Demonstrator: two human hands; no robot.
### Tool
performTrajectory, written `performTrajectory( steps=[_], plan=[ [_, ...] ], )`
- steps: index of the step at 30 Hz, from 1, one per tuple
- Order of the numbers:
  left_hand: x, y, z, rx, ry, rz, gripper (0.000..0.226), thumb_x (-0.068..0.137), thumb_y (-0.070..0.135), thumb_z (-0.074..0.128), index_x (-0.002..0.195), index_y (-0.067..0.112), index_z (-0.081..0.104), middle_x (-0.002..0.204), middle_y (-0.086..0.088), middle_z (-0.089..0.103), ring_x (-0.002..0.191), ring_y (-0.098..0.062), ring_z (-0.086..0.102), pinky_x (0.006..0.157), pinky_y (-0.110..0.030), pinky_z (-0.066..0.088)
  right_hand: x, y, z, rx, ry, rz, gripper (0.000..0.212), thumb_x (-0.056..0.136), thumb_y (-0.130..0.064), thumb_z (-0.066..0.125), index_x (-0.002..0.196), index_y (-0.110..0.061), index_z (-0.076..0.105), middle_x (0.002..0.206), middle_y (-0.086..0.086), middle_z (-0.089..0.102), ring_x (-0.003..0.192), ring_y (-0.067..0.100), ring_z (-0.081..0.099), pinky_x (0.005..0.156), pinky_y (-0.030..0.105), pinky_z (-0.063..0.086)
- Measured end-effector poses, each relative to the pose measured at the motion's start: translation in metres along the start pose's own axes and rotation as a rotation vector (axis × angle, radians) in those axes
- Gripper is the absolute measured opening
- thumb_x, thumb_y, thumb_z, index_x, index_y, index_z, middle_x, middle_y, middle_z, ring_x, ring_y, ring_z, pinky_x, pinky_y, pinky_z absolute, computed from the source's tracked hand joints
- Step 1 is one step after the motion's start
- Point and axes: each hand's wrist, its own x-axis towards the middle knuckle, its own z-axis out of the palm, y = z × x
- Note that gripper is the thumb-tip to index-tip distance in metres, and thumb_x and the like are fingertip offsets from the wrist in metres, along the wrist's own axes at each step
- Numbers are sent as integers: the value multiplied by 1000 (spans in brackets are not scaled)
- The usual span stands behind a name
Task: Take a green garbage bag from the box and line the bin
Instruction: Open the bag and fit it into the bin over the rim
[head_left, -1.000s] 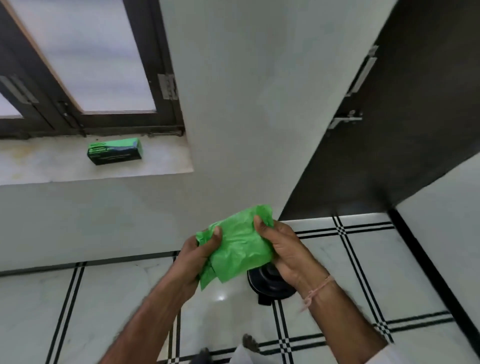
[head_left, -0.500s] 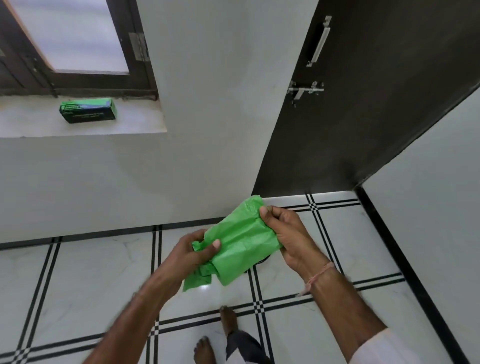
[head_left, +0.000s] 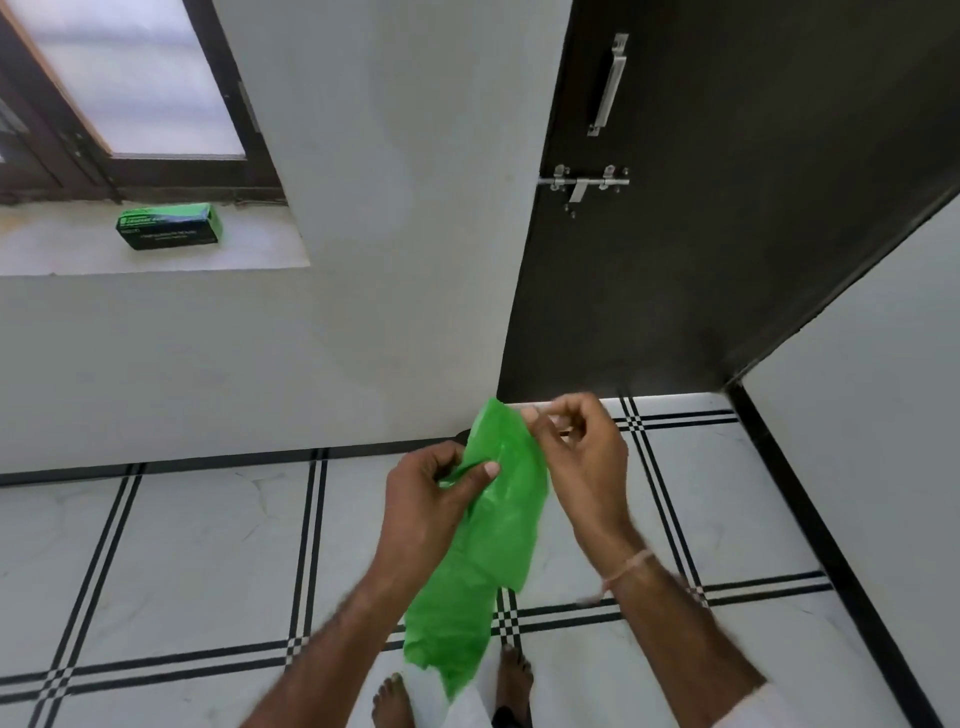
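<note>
A green garbage bag hangs unfolded in front of me, its lower end dangling near my feet. My left hand pinches it at the upper left, thumb on the plastic. My right hand pinches the bag's top right edge with its fingertips. The green bag box lies on the window sill, far to the upper left of both hands. A small dark shape shows behind the bag's top at the wall's foot; I cannot tell whether it is the bin.
A dark door with a metal latch and handle stands ahead on the right. White floor tiles with black lines spread around. My bare feet are below the bag. White walls close in left and right.
The folded bag has dropped open and now hangs long. My right hand rose and my left hand shifted right; the camera view shifted, with the dark object now almost hidden behind the bag.
</note>
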Motion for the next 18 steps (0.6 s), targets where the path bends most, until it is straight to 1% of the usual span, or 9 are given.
performTrajectory(
  steps=[1,3,5,7,9,12,14,16,18],
  plan=[
    [0,-1,11,72,47,41,24,84,38,81,85,14,77,79,-6,77,76,-29,72,72,-50,59,-5,0,-8,92,-37,40,25,93,-38,74,90,-14,69,81,-6,71,72,4,63,64,23,53],
    [-1,-5,26,196,98,123,25,83,43,80,80,20,70,72,-1,70,71,-25,67,66,-45,56,-10,-1,-17,310,-288,252,46,95,-45,68,93,1,69,70,-2,65,60,7,57,53,20,46],
    [-5,-5,36,307,116,200,20,85,37,80,79,24,66,69,4,66,67,-20,62,63,-39,53,-9,0,-25,391,-438,396,62,90,-53,69,102,8,67,71,4,62,63,13,53,54,23,42],
    [-9,-1,46,368,111,224,17,85,36,81,88,25,69,73,7,67,69,-17,62,64,-37,52,-2,2,-34,388,-473,426,60,88,-53,72,105,4,70,77,8,65,68,15,56,57,24,44],
    [-10,3,55,356,92,177,22,82,37,83,94,23,72,75,5,69,72,-19,64,68,-40,54,5,6,-43,371,-488,435,52,89,-49,73,103,1,72,78,3,70,67,12,58,60,24,44],
    [-15,6,63,182,38,86,22,80,41,78,92,23,75,79,0,73,77,-26,68,74,-48,56,12,14,-52,382,-481,465,40,92,-44,72,108,-7,72,88,-2,74,74,7,64,65,23,47],
    [-19,10,65,-90,18,4,15,90,32,74,97,19,78,88,-6,78,85,-31,73,79,-51,60,14,17,-56,423,-444,525,35,95,-39,70,116,-12,70,102,-1,77,82,7,72,63,21,53],
    [-20,12,63,-393,-14,-111,21,99,24,64,111,11,76,105,-15,80,98,-35,76,83,-49,62,15,21,-60,502,-485,616,32,97,-37,68,119,-14,72,108,1,80,86,9,77,68,25,59],
    [-19,13,60,-552,-25,-211,29,98,26,59,116,8,74,112,-18,78,101,-33,76,79,-44,63,13,22,-63,617,-557,704,29,98,-31,67,118,-11,75,108,8,81,88,16,79,74,33,63]
  ],
)
